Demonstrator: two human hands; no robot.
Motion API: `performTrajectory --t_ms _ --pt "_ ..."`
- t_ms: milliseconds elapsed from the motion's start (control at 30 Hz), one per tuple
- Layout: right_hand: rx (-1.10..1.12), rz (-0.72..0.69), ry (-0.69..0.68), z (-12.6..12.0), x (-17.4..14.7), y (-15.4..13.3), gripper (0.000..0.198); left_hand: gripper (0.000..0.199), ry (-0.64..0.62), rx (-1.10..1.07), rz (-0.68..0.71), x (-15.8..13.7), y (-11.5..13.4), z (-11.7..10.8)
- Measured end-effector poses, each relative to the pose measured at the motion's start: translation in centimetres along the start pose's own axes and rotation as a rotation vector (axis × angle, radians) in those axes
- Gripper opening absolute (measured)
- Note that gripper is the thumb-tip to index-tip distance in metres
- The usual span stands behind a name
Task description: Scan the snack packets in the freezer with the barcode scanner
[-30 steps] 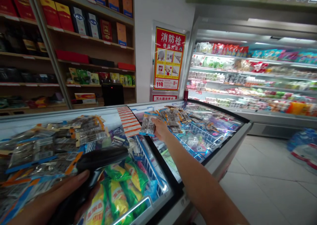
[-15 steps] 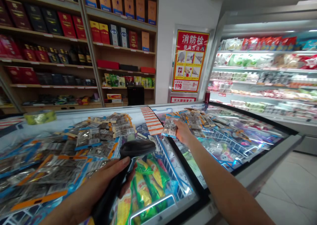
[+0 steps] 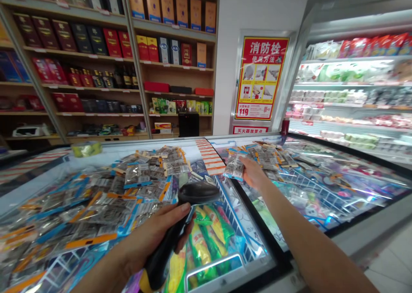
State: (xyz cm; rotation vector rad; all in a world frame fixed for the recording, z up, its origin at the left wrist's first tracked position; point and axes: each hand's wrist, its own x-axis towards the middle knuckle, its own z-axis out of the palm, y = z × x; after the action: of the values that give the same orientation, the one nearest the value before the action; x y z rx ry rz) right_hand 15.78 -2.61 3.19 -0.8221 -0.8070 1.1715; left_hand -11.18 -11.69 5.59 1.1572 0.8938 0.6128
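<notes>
My left hand (image 3: 157,226) is wrapped round the handle of a black barcode scanner (image 3: 198,193), its head pointing forward above the freezer. In my right hand (image 3: 254,172), a small clear snack packet (image 3: 234,166) with blue edging is pinched at its right side. That packet is over the right glass lid, close to a pile of similar packets (image 3: 270,155). A wide heap of loose packets (image 3: 106,209) with orange and blue edges lies on the freezer to the left of the scanner. My right fingertips are partly hidden by the packet.
Under the glass, green and yellow ice-cream packs (image 3: 206,245) sit in a wire basket. A black lid frame (image 3: 257,215) divides the freezer top. A yellow-green tape roll (image 3: 86,149) lies at the back left. Behind stand box-filled shelves (image 3: 180,63) and a lit chiller (image 3: 350,86).
The view has turned left, so the surroundings appear further right. My left hand still grips the scanner and my right hand the packet, with little shift over the freezer.
</notes>
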Motion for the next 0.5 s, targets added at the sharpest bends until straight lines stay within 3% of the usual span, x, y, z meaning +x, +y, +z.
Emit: performTrajectory --t_ms 233,400,500 --pt "-0.052 0.0 0.038 -0.2 0.0 0.3 0.013 0.036 -0.033 -0.002 0.036 0.5 -0.2 -0.3" --pt "-0.086 0.079 0.128 -0.2 0.7 0.7 0.01 0.032 0.084 -0.14 0.059 0.9 0.2 -0.9" --pt "-0.123 0.077 0.058 1.7 1.8 2.0 0.004 0.031 0.157 -0.198 0.078 1.0 0.7 -1.3"
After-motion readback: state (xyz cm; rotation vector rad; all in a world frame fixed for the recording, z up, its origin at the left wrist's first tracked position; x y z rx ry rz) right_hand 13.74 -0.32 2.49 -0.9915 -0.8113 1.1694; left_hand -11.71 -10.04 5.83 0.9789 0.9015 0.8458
